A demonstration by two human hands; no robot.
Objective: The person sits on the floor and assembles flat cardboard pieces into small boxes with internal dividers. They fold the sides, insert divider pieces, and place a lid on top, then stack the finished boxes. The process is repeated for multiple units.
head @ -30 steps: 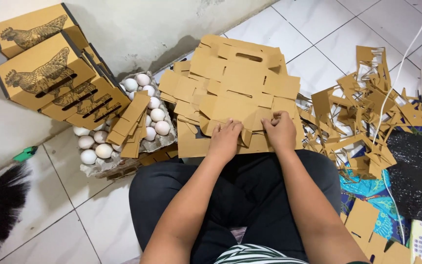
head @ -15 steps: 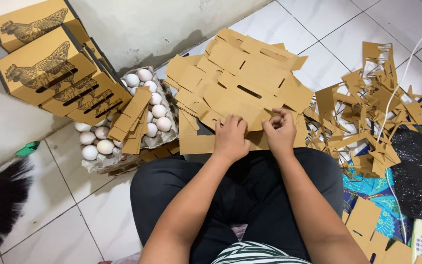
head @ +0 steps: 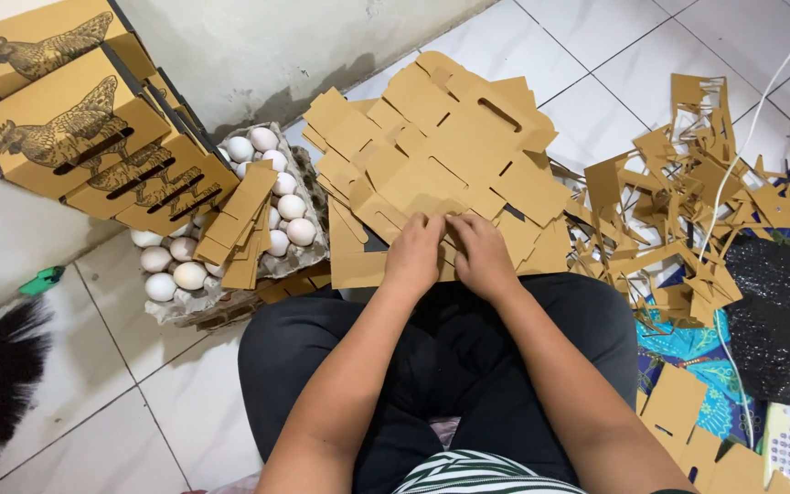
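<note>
Both our left hand [head: 413, 256] and right hand [head: 482, 256] pinch the near edge of the cardboard sheet [head: 450, 155] (side by side); it stretches away ahead of them.

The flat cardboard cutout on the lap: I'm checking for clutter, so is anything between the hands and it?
Nothing visible: left hand and right hand both rest directly on the cardboard cutout.

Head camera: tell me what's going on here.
A person sits on a tiled floor with both hands on a flat die-cut cardboard blank lying on a stack before their knees. The left hand and right hand press side by side on its near edge. To the left, a tray of eggs sits beside assembled cartons with hen drawings. Cardboard offcuts lie at the right.
</note>
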